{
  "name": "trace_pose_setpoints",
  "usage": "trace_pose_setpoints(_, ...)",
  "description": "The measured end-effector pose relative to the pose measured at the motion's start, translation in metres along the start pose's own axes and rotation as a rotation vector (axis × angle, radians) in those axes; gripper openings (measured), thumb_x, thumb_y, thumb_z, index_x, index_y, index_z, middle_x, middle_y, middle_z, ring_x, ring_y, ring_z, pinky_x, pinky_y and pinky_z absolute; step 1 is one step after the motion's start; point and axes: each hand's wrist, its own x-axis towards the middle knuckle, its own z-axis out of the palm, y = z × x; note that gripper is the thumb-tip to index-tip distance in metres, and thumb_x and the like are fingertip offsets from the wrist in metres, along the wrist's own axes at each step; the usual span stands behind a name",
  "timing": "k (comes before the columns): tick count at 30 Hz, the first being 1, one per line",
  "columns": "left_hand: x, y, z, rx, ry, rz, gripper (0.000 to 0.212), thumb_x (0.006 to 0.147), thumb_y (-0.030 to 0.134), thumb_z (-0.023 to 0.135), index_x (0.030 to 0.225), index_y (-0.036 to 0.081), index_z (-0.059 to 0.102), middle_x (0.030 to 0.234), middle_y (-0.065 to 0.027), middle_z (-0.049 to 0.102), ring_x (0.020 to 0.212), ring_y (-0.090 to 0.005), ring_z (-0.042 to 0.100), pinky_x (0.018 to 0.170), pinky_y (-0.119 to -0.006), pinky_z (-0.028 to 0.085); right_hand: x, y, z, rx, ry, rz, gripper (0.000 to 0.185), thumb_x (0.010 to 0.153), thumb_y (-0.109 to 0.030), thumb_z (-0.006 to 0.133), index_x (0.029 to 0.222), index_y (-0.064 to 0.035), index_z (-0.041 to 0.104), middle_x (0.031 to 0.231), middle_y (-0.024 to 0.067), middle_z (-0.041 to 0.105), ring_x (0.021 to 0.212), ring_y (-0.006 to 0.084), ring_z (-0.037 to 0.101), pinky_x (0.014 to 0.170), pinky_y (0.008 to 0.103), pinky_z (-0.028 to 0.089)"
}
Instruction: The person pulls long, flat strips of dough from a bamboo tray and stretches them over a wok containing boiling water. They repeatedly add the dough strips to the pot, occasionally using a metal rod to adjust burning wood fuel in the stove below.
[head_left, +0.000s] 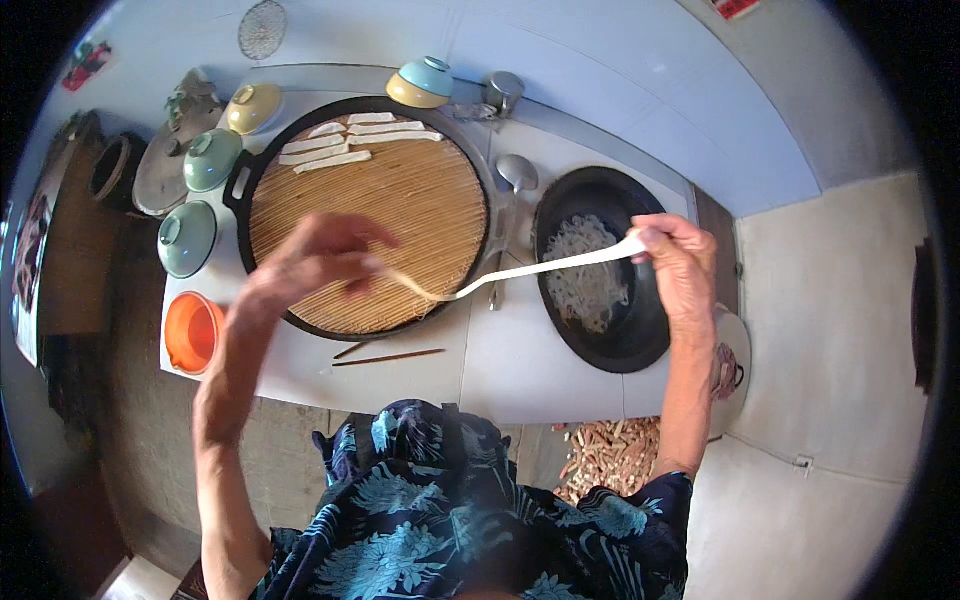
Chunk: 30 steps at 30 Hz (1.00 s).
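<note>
A long strip of white dough (551, 264) stretches between my two hands, sagging in the middle and thinner towards the left. My right hand (681, 255) pinches its thick end above a black wok (652, 330) where white noodles (589, 277) lie in a cloudy heap. Blurred by motion, my left hand (322, 259) has the thin end at its fingertips, over a round slatted mat (427, 202). The mat rests on a large black pan (246, 247) with a side handle. Several short dough strips (326, 154) lie on its far part.
Upturned bowls (187, 238) and an orange jug (193, 334) line the left edge of the white-topped counter (420, 390). Two chopsticks (390, 357) lie near its front edge. A metal ladle (517, 171) lies between pan and wok. Behind stand stacked bowls (424, 79) and a metal cup (504, 90).
</note>
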Motion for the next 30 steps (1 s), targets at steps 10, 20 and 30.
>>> trace_pose_setpoints(10,0.063,0.036,0.058,-0.053,-0.029,0.141,0.02,0.085,0.016,0.063,0.083,-0.004,0.063,0.06,-0.0067,0.06,0.051,-0.0104,0.056,0.047,-0.025,0.045,0.02,-0.021,0.131,0.082,-0.255,-0.034,0.014,0.074,0.0,0.074,0.087,0.0005,0.067,0.075,0.0019,0.065,0.066,0.0053,0.056,0.062,0.019,0.046)
trace_pose_setpoints(20,0.055,0.027,0.048,-0.073,0.005,0.073,0.02,0.084,0.015,0.065,0.08,-0.004,0.064,0.059,-0.0068,0.061,0.05,-0.0103,0.058,0.047,-0.024,0.045,0.054,-0.019,0.14,0.372,-0.165,-0.016,0.01,0.077,-0.004,0.072,0.085,-0.0001,0.066,0.077,0.0053,0.066,0.067,0.01,0.059,0.061,0.022,0.048)
trace_pose_setpoints(30,0.063,0.039,0.041,-0.212,0.121,0.154,0.027,0.085,0.024,0.067,0.076,-0.001,0.064,0.058,-0.0044,0.059,0.05,-0.0083,0.055,0.046,-0.022,0.042,0.063,-0.032,0.165,0.274,-0.2,-0.054,0.01,0.079,-0.007,0.071,0.085,0.0004,0.067,0.078,0.0056,0.066,0.069,0.0107,0.059,0.063,0.0232,0.048)
